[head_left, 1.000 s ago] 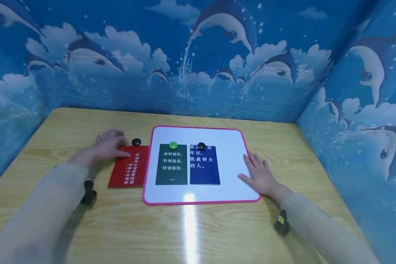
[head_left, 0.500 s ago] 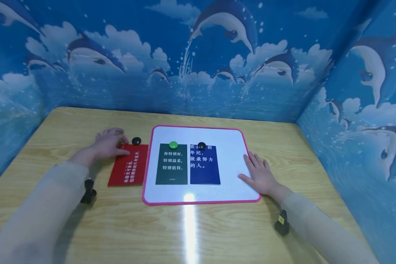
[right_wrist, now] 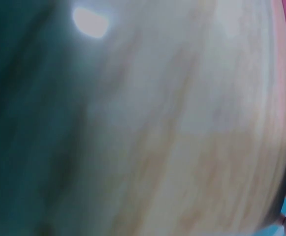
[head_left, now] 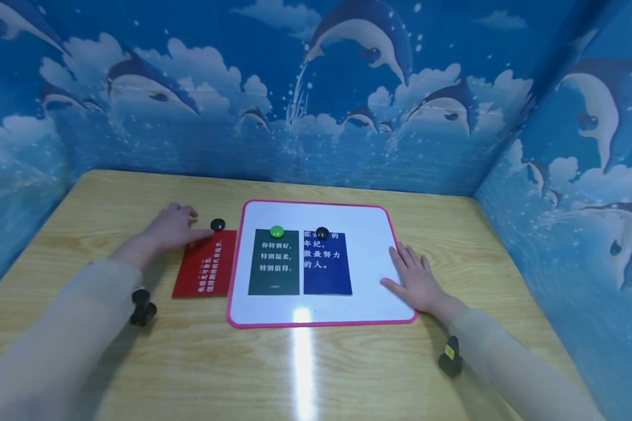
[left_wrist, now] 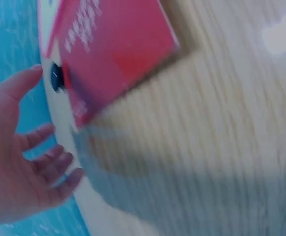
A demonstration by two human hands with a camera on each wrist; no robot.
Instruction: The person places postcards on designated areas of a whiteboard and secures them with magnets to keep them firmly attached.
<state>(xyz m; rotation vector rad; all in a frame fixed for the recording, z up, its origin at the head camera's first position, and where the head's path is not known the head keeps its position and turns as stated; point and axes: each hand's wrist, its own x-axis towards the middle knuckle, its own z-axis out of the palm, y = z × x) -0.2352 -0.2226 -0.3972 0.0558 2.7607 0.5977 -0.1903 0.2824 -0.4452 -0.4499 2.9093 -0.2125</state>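
Note:
My left hand hovers by the top left corner of a red card with white writing. Its thumb stretches towards a round black magnet just beyond the card; in the left wrist view the loose fingers hold nothing. The red card lies partly against the left edge of a pink-rimmed whiteboard. On the board lie a dark green card under a green magnet and a blue card under a second black magnet. My right hand rests flat on the board's right edge, fingers spread.
The wood-grain table carries everything. A blue dolphin-print cloth closes off the back and sides. Dark wrist devices sit on both sleeves. The right wrist view mostly shows blurred tabletop.
The red card shifts slightly away from me in the first half second. Since then, my left hand has spread, its thumb swinging away from the card towards the black magnet. The right hand stays put.

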